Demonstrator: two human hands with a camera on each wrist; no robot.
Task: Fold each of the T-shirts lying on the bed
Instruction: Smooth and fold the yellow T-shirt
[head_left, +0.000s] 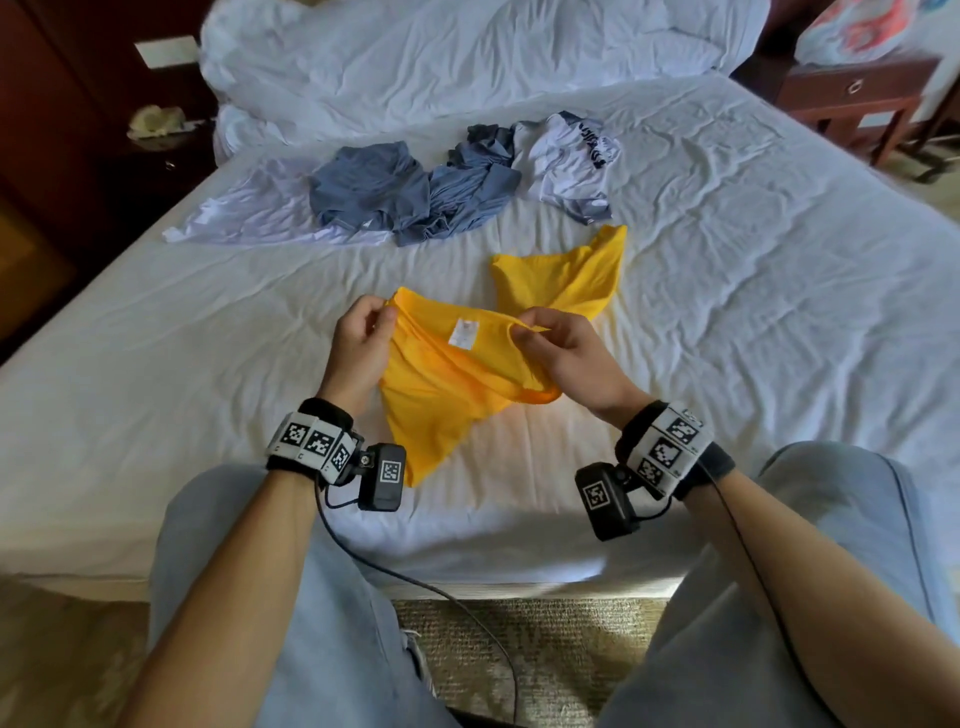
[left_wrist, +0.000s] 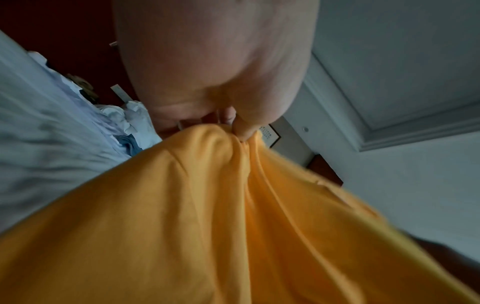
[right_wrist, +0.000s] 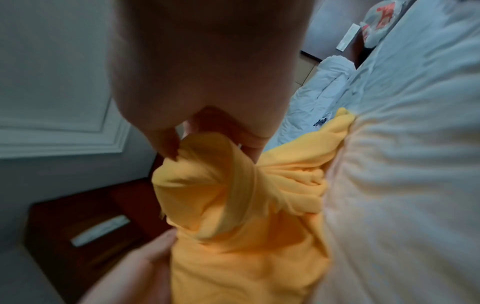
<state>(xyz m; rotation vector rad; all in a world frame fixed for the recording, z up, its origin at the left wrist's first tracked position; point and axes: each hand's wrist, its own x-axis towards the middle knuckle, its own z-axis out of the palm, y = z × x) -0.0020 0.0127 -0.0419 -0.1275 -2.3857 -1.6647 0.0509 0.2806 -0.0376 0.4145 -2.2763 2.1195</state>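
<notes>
While I hold the yellow T-shirt (head_left: 441, 395) up, left hand (head_left: 358, 343) and right hand (head_left: 566, 358) pinch its collar edge. Its length trails away toward the bed (head_left: 753, 291) (twisted on the right side).

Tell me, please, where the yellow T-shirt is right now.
In the head view, the yellow T-shirt is mid-bed, pinched by the left hand and right hand, nearer than the blue shirts.

left hand (head_left: 361, 335): i hold it raised, thumb and fingers pinching yellow fabric.
right hand (head_left: 563, 345): raised level with it, fingertips pinching too.
forearms: both reach forward, wrists banded.
</notes>
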